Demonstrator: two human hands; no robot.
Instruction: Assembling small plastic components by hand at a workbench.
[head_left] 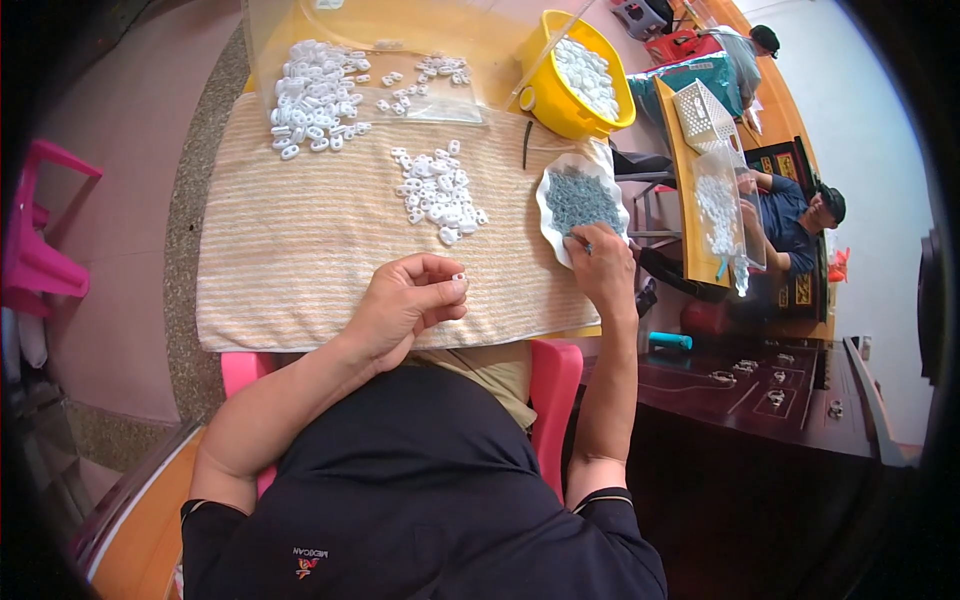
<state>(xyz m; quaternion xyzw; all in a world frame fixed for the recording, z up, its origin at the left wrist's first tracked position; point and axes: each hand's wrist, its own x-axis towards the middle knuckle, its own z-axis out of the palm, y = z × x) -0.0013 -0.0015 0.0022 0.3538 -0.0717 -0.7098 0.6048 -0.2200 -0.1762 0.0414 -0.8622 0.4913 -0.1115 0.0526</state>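
My left hand is closed in a pinch above the near part of the towel. A small white plastic piece shows between its thumb and forefinger. My right hand is over the near side of a white wavy-rimmed dish, fingertips drawn together at the small grey-blue parts in it. Whatever those fingertips hold is hidden. A loose heap of white two-holed plastic pieces lies on the towel beyond my left hand.
The striped towel covers the table. Behind it, a clear tray bears more white pieces. A yellow tub of white parts stands far right, near a dark thin strip. Another person sits at a table on the right.
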